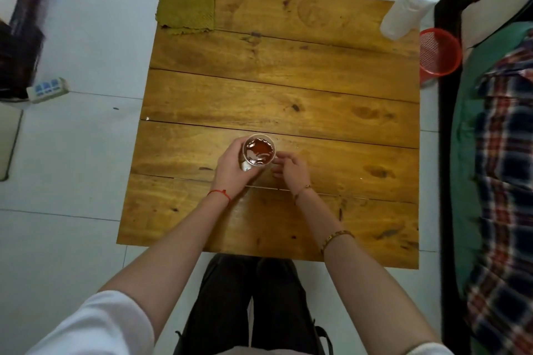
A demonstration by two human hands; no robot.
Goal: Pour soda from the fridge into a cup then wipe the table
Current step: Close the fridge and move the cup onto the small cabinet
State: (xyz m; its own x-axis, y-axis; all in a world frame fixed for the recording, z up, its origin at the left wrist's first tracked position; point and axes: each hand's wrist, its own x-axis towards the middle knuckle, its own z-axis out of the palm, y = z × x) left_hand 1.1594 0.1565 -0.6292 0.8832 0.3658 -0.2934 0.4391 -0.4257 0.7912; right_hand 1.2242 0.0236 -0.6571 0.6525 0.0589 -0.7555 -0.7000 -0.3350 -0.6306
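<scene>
The left hand (230, 166) wraps the brimming, thin-walled cup (258, 150), best gripped low and level, while the right hand (291, 168) hovers loosely open beside it.

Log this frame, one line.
left hand: grips cup | cup: holds dark soda | right hand: beside cup | cloth: far-left table corner

We count one wooden table (288, 89), built of five visible planks. On it we find one cup (258, 150) of dark soda, one folded yellow-green cloth (187, 6) at the far left corner, and one tall white stack of cups (411, 6) at the far right corner — its number of cups cannot be told. Two hands are in view — left hand (230, 167), right hand (291, 168). On the floor, right of the table, we count one red basket (439, 52).
</scene>
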